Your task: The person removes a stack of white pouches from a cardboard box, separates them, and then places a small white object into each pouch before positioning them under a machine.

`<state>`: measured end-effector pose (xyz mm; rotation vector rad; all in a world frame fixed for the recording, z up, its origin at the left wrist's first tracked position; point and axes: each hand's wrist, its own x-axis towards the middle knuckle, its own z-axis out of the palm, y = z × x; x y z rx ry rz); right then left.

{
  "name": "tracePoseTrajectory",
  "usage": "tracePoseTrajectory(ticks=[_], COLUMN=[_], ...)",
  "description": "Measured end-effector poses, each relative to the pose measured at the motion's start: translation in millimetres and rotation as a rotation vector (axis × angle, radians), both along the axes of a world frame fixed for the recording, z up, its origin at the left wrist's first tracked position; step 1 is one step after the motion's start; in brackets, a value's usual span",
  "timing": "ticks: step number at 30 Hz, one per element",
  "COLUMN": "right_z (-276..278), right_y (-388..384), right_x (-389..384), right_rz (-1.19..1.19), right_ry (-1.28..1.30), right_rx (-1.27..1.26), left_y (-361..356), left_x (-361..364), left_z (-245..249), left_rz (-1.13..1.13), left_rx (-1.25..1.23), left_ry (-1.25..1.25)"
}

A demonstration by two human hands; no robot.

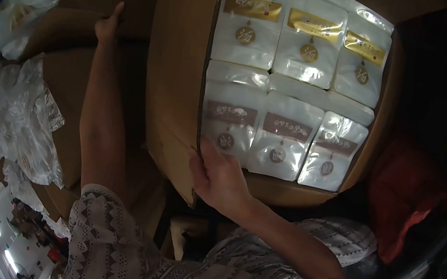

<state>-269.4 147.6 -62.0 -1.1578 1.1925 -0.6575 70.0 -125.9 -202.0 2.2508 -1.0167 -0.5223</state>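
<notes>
An open cardboard box [178, 76] stands tilted before me, packed with white plastic pouches. The upper row of pouches [309, 37] has gold labels and round gold emblems; the lower row of pouches [283, 139] has brownish-grey ones. My right hand [221, 176] is closed on the lower corner of the box's near side flap, thumb on the outer face. Far to the left, my left hand [107, 28] is at the edge of another brown cardboard flap [71, 24], thumb pointing up and fingers curled, partly hidden in shadow.
Crumpled clear plastic [21, 117] lies over cardboard at the left, with more clear plastic [31, 4] above it. A red bag-like thing [401, 198] is on the right. Lit ceiling lamps [11, 261] show at the lower left.
</notes>
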Motion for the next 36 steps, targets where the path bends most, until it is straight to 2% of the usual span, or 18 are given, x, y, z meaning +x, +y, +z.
tracePoseTrajectory(ticks=[2,5,6,8,9,13,15,17,19,20,22,23,25,27,28,30,34,36], right_z=[-2,2,4,9,11,29,38,44,44,46,23,9,-6,-24,-33,-44,-42,-47], right_y=[3,5,5,7,7,-7,-13,-15,-20,-22,-1,9,31,47,55,74,72,79], right_x=[3,6,13,35,49,78,81,94,108,112,107,96,63,36,29,13,-28,-43], right_rz=[-0.070,-0.021,-0.041,-0.011,-0.035,0.109,0.175,0.281,0.260,0.249,0.199,0.156,0.175,0.215,0.227,-0.016,0.022,-0.223], right_ry=[0.003,0.005,-0.005,-0.052,-0.054,0.195,0.235,0.184,0.087,0.002,-0.040,-0.067,0.030,0.129,0.132,0.099,0.141,-0.003], right_rx=[-0.126,-0.108,-0.111,-0.212,-0.216,-0.542,-0.558,-0.407,-0.379,-0.351,-0.379,-0.399,-0.211,0.087,0.083,0.007,0.130,0.220], left_y=[4,-17,-18,-4,-1,30,71,121,149,151,159,154,142,145,142,140,137,134], left_x=[-3,44,44,43,37,-1,-37,-89,-115,-111,-98,-78,-13,17,21,10,25,33], left_z=[10,-23,-22,-6,8,99,172,229,252,251,225,214,191,161,151,130,107,97], left_rz=[-0.019,0.052,0.031,0.031,0.007,-0.060,-0.277,-0.482,-0.993,-0.993,-0.763,-0.750,-0.848,-0.840,-0.841,-0.762,-0.685,-0.688], left_rx=[-0.216,-0.305,-0.303,-0.083,-0.081,0.068,-0.006,-0.107,0.012,0.010,0.264,0.251,-0.059,-0.029,-0.019,-0.047,-0.126,-0.148], left_ry=[0.221,0.453,0.445,0.401,0.398,0.860,0.912,0.821,-0.425,-0.439,-1.598,-1.593,-1.462,-1.446,-1.435,-1.408,-1.279,-1.248])
